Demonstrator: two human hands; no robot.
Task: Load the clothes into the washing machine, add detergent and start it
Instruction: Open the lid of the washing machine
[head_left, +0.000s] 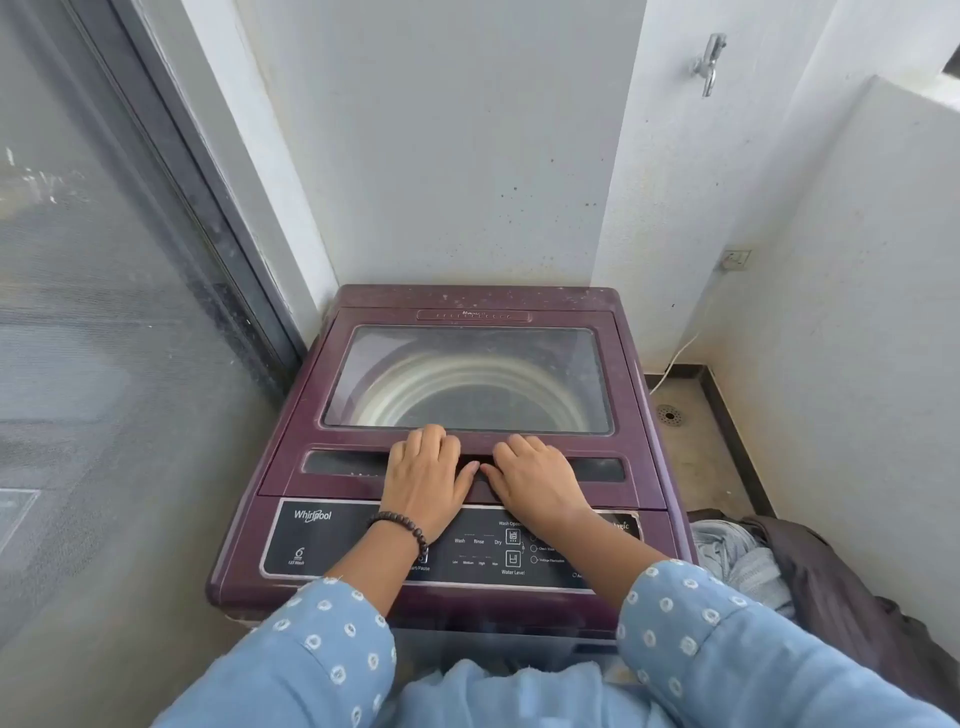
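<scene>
A maroon top-loading washing machine (291, 499) stands in the corner with its glass lid (467, 382) closed; the drum under the glass looks bare. My left hand (423, 480) and my right hand (535, 480) lie side by side on the lid's front handle strip (337, 462), fingers curled over its far edge. The black control panel (311, 540) runs below my wrists. A pile of clothes (737, 556), light blue and dark fabric, sits on the floor to the right of the machine.
A sliding glass door (104, 312) fills the left side. White walls close in behind and to the right. A tap (707, 62) and a wall socket (735, 258) with a white cable are at the right. A floor drain (669, 415) lies beside the machine.
</scene>
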